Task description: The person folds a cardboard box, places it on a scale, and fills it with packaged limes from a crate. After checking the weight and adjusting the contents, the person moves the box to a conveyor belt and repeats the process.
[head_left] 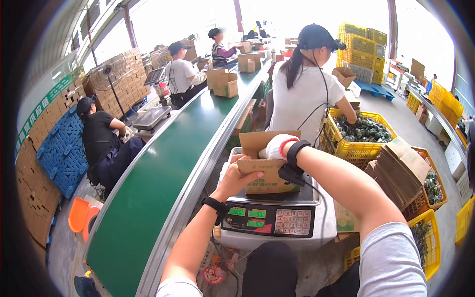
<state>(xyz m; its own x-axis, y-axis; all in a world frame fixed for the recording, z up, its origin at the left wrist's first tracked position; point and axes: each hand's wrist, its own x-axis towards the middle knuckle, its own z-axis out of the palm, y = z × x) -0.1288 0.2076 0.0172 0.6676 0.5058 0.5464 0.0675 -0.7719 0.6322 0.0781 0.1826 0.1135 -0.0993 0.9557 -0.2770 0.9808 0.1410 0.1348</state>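
An open cardboard box (269, 178) with green print stands on the weighing scale (269, 218) in front of me. My left hand (236, 177) grips the near left edge of the box, thumb on its front face and fingers around the side. In a white glove, my right hand (278, 147) reaches over the right side into the box opening; its fingers are hidden behind the front wall and flap. The scale's green displays are lit, with a keypad beside them. What lies inside the box cannot be seen.
A green conveyor belt (170, 163) runs along my left, carrying boxes (222, 84) farther up. One co-worker (307, 89) sits ahead by a yellow crate (363, 143) of dark green produce. Flattened cartons (401, 171) lie at right. Other people work left of the belt.
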